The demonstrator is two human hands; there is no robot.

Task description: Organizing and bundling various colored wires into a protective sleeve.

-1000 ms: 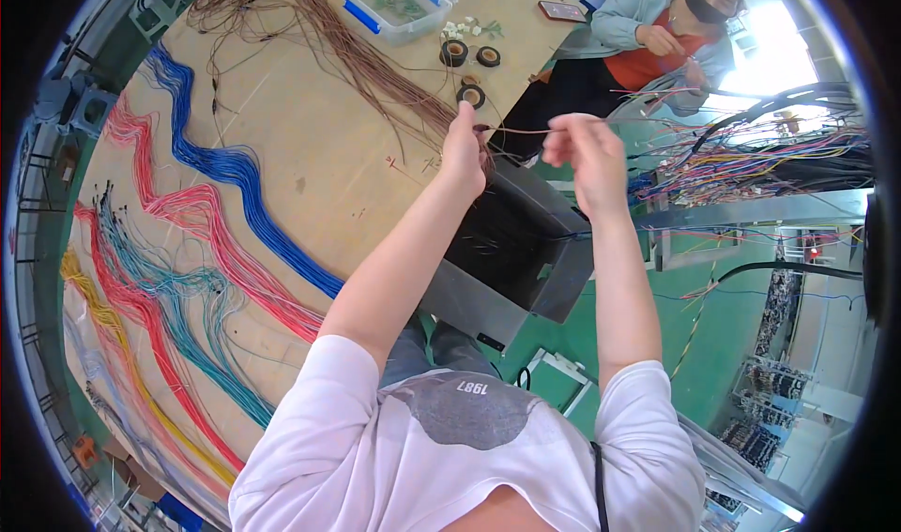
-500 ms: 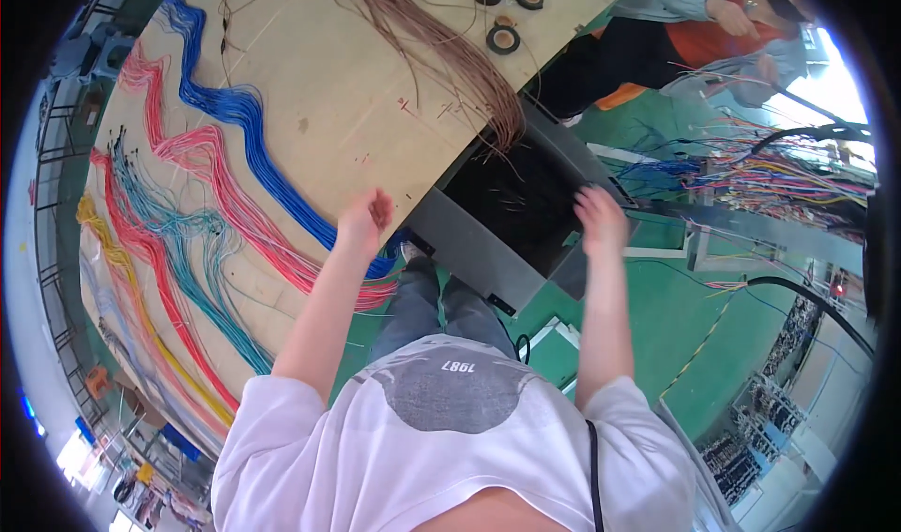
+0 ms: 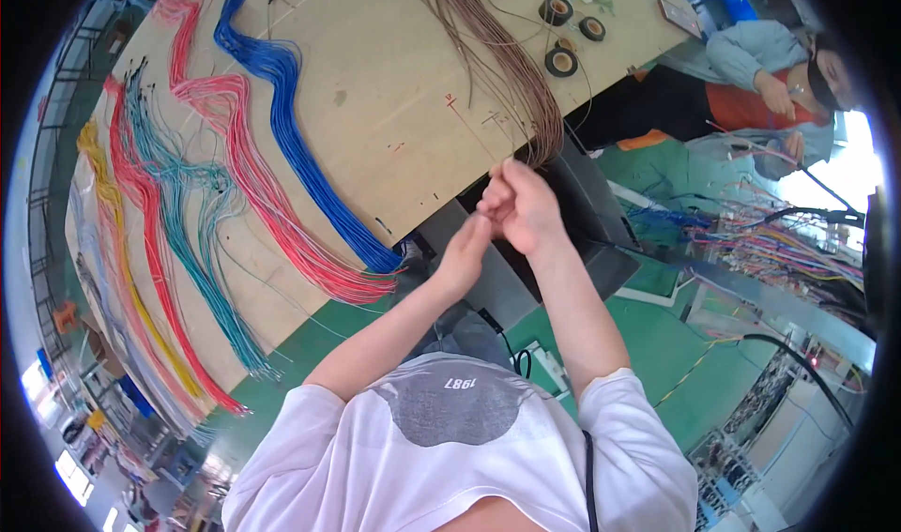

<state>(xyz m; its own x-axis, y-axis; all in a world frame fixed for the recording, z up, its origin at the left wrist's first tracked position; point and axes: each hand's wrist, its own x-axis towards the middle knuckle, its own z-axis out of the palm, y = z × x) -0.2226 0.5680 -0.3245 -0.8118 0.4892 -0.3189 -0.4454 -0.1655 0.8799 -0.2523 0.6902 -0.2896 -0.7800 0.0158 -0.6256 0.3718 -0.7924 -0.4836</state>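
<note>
Desk [image 3: 375, 91]: pale wooden top, wire bundles laid lengthwise across it.
Co-worker [image 3: 751, 100]: seated beyond the desk's far right corner, both hands raised in front of the chest.
Dark box [image 3: 601, 194]: open-topped, grey-walled, against the desk's edge, below the person's hands.
Brown wires [image 3: 511, 63]: long loose bundle on the right part of the desk; near ends bend down over the edge at the box, just beyond the right hand.
Blue wires [image 3: 319, 190]: thick wavy bundle, left of the brown, near end at the desk's edge.
Pink-red wires [image 3: 258, 190]: next left, ends fanned over the edge.
Teal, red and yellow wires [image 3: 202, 293]: further left, side by side.
Right hand [image 3: 527, 208]: above the box, fingers bent inward, part closed; whether a strand sits in them cannot be told.
Left hand [image 3: 465, 255]: half open, fingers fairly straight, tips meeting or overlapping the right hand in view; hold cannot be told.
Tape rolls [image 3: 561, 68]: three, black, just right of the brown wires.
Phone [image 3: 679, 16]: flat near the far right corner.
</note>
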